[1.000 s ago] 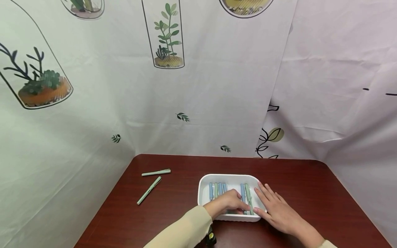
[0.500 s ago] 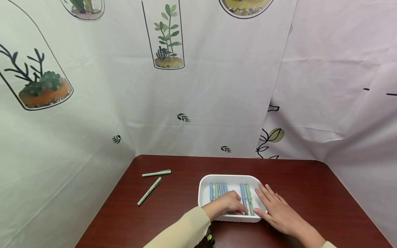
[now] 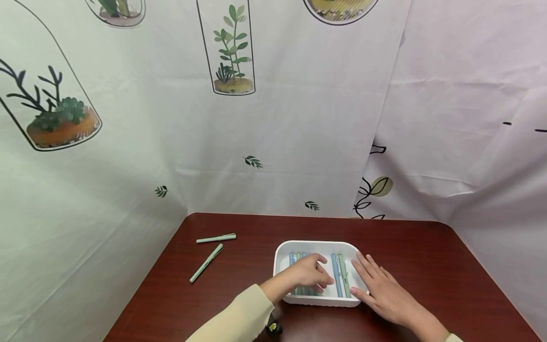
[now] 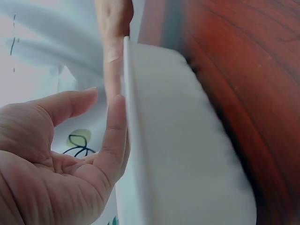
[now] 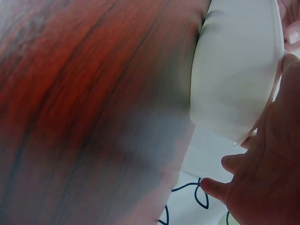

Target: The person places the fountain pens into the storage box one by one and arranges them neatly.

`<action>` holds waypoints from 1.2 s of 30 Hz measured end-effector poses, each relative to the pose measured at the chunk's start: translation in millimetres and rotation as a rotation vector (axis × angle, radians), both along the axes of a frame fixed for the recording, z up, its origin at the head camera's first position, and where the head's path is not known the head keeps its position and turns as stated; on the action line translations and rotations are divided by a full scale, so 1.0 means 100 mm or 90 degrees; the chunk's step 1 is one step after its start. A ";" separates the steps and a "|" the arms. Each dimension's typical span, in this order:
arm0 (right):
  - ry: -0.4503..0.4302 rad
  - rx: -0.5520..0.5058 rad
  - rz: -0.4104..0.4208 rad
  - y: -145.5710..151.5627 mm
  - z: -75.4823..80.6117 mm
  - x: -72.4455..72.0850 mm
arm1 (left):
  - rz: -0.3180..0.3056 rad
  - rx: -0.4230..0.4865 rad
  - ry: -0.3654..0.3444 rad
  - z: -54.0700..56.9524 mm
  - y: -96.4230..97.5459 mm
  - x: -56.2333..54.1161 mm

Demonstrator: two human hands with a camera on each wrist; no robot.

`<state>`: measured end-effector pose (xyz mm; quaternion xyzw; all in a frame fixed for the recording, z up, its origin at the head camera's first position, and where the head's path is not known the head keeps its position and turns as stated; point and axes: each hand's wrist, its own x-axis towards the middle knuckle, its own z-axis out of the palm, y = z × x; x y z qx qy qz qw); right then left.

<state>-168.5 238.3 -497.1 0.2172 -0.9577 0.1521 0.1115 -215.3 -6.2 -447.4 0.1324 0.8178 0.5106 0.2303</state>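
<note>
A white tray (image 3: 323, 301) holds several pens. At its left lies a row of blue and green pens, partly hidden under my left hand (image 3: 308, 273); to the right, a blue pen (image 3: 336, 275) and a green pen (image 3: 344, 275) lie side by side. My left hand hovers over the row with thumb and fingers apart; in the left wrist view, the left hand (image 4: 77, 159) shows nothing between them. My right hand (image 3: 384, 292) rests against the tray's right rim with spread, straight fingers; the right wrist view shows the right hand (image 5: 267, 173) beside the tray wall.
Two green pens lie loose on the left of the dark red table (image 3: 248, 266): an upper pen (image 3: 216, 238) and a slanted pen (image 3: 206, 263). A patterned white cloth (image 3: 278, 118) hangs behind the table's back edge.
My left hand has moved left, away from the two pens on the tray's right side, and its fingers have spread. The right hand and tray have stayed put.
</note>
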 end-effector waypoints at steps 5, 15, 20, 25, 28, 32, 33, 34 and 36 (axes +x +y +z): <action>-0.010 -0.004 -0.004 0.00 0.02 0.01 | -0.001 0.045 0.016 0.07 -0.18 0.00; -0.011 -0.004 -0.005 -0.01 0.01 0.01 | -0.069 -0.026 0.139 0.24 -0.60 0.00; -0.006 -0.002 -0.002 -0.01 0.02 0.01 | -0.077 -0.078 0.202 0.29 -0.82 0.02; -0.003 0.001 -0.001 -0.01 0.02 0.02 | -0.068 -0.100 0.247 0.33 -1.05 0.08; -0.006 0.002 -0.003 -0.01 0.02 0.01 | -0.064 -0.081 0.284 0.32 -1.21 0.10; -0.011 0.000 -0.006 -0.01 0.02 0.01 | -0.050 -0.082 0.338 0.26 -1.47 0.10; -0.013 0.001 -0.006 -0.01 0.02 0.01 | -0.045 -0.089 0.347 0.23 -1.53 0.10; -0.014 0.000 -0.006 -0.01 0.02 0.01 | -0.040 -0.101 0.356 0.21 -1.60 0.09; -0.014 -0.001 -0.007 -0.01 0.02 0.01 | -0.028 -0.123 0.366 0.16 -1.72 0.09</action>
